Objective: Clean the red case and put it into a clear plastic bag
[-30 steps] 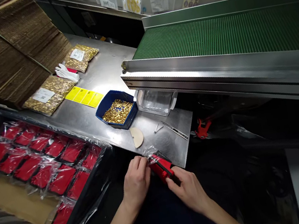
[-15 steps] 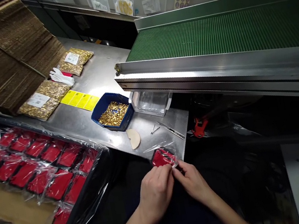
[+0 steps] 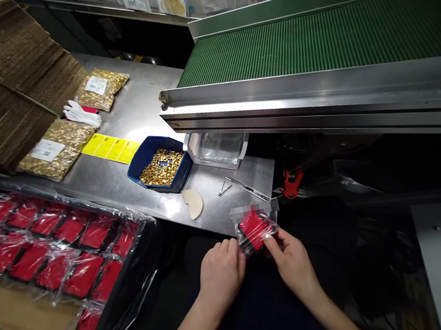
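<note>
A small red-and-black packet in clear plastic wrap is held up at the table's front edge. My left hand is closed at the packet's left lower corner, its fingertips partly hidden behind the knuckles. On the other side, my right hand grips the packet's right edge, thumb in front and fingers behind. Just beyond the packet lie a pair of metal tweezers and a few thin metal pieces. A beige rounded card piece rests to their left.
A blue bin of small gold pieces and a clear tray stand on the metal table. The green conveyor overhangs its right side. At left sits a plastic-lined crate of similar red packets. Gold-filled bags lie behind.
The packet has been lifted and turned, so its plain red side now shows. My hands have moved slightly apart, the left shifting left and the right shifting right. The camera view has moved slightly.
</note>
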The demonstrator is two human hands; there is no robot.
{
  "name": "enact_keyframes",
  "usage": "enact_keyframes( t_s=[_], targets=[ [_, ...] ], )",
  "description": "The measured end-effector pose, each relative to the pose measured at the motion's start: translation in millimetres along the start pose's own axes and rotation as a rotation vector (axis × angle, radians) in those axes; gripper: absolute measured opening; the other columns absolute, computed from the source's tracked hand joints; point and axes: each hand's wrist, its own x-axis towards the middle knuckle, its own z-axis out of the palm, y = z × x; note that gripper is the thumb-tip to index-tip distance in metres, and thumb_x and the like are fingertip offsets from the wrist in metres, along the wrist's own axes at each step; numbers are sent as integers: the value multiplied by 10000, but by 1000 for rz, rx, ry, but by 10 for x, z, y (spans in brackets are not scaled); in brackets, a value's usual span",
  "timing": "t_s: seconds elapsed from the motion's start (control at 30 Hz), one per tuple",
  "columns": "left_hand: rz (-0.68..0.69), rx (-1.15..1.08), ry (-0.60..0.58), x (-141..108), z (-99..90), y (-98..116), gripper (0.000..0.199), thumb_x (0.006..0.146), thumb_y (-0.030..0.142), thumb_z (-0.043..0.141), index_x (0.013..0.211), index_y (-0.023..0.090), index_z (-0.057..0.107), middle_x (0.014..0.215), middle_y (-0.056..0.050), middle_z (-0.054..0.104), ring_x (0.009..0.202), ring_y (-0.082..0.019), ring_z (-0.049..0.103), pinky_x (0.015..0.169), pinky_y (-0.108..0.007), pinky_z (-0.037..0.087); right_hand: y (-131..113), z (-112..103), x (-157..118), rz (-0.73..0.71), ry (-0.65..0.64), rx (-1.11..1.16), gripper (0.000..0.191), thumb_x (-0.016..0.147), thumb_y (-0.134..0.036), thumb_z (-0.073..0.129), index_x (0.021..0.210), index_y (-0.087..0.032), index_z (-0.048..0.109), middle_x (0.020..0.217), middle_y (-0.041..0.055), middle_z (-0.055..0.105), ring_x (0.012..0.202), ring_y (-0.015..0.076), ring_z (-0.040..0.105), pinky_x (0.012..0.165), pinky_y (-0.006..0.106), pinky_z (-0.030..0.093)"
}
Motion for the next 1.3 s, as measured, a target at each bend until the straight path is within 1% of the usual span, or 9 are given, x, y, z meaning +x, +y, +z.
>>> enact_keyframes(
  t_s=[0.17,0.37,0.5,0.63,0.7,0.8,0.87,0.97,1.3],
  targets=[
    [230,-93,-83,-113,-14,198,129,931,230,495,833,218,578,755,-46,686,634,-211,632,564,-336,408,-10,104,-50,34,47,66,426,986,-565,542,994,-175,713,902,83,747,747,220,643,698,303,522],
    [228,-139,-92,-119,-24,206,167,944,201,478,811,215,579,692,-44,685,566,-205,635,514,-332,382,51,67,-55,87,34,311,476,953,-595,595,1108,-161,712,951,94,753,760,227,656,680,304,529],
    [480,-165,2,-116,-105,239,199,950,229,493,793,204,612,697,-55,671,581,-202,601,528,-352,428,27,95,-61,158,-49,330,465,933,-608,628,940,-156,737,814,54,722,713,193,607,678,278,497],
    [620,-269,57,-80,-328,137,292,939,315,620,1210,228,686,1070,-115,721,970,-288,670,943,-481,537,7,66,-52,369,-256,524,460,890,-598,696,802,-147,708,638,6,613,553,126,491,516,234,399],
    [491,-448,-8,-38,-384,17,611,871,332,739,1452,322,549,1412,-136,599,1305,-366,545,1165,-615,376,5,28,-47,459,-291,587,445,831,-587,768,785,-149,700,599,-14,572,492,101,434,454,218,334],
    [161,-989,-310,28,-271,-184,981,798,391,837,1609,342,288,1600,-135,436,1458,-354,428,1218,-565,342,-36,-58,-27,511,-377,605,505,834,-642,742,750,-148,679,547,-42,513,424,57,297,419,204,228],
    [-41,-1407,-473,47,-92,-296,970,830,466,804,1614,291,260,1543,-145,513,1396,-324,516,1178,-499,401,-99,-142,-2,434,-528,532,614,912,-730,581,832,-136,715,620,-1,604,426,49,274,432,208,212],
    [-278,-1777,-462,30,173,-403,787,903,565,688,1550,239,380,1403,-146,622,1233,-289,636,1070,-415,475,-197,-263,40,194,-793,310,687,912,-779,520,1122,-163,740,937,79,746,485,63,339,467,213,261],
    [-277,-1804,-470,7,268,-460,787,855,484,790,1528,251,455,1436,-123,618,1287,-282,589,1123,-417,407,-144,-217,188,-30,-833,177,317,872,-503,746,905,-198,823,917,33,742,873,218,649,838,326,498]
  ],
)
